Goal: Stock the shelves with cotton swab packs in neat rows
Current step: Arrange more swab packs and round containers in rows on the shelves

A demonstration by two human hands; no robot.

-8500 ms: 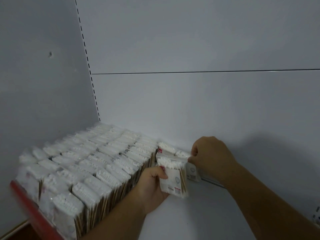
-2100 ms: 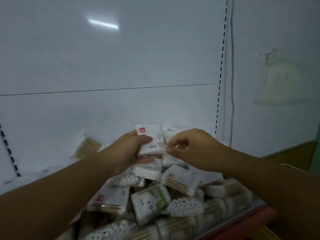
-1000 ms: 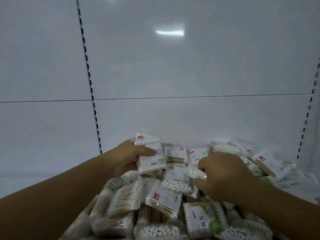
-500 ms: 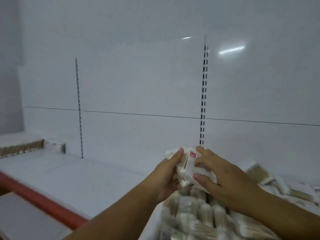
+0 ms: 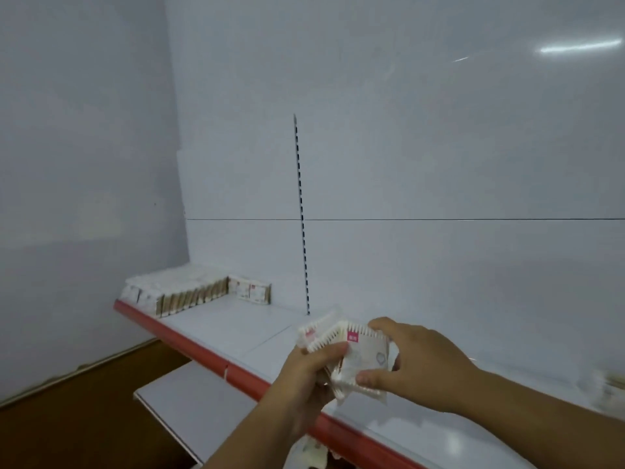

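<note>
Fingers [image 5: 382, 323] of left hand [image 5: 306, 370] and right hand [image 5: 419, 363] grip cotton swab packs [image 5: 363, 357].
Stocked rows [image 5: 189, 292] stand far to their left.

Ahead of you: white back panel [image 5: 406, 147] w/ a slotted upright strip [image 5: 302, 214] and a thin horizontal seam [image 5: 439, 219]. Pale wall [image 5: 84, 147] on your left, brown floor [image 5: 67, 424] below it. White shelf [image 5: 216, 328] w/ red front edge; lower shelf [image 5: 189, 397] beneath. Light glare [image 5: 580, 47] top right.

From the held cotton swab packs [image 5: 363, 355] leftward, the white shelf [image 5: 233, 328] lies bare. It is open from the front over its low red edge strip [image 5: 189, 336], until the stocked rows [image 5: 179, 292] fill the far left corner. Back panel [image 5: 422, 265] and side wall [image 5: 84, 198] close it in.
</note>
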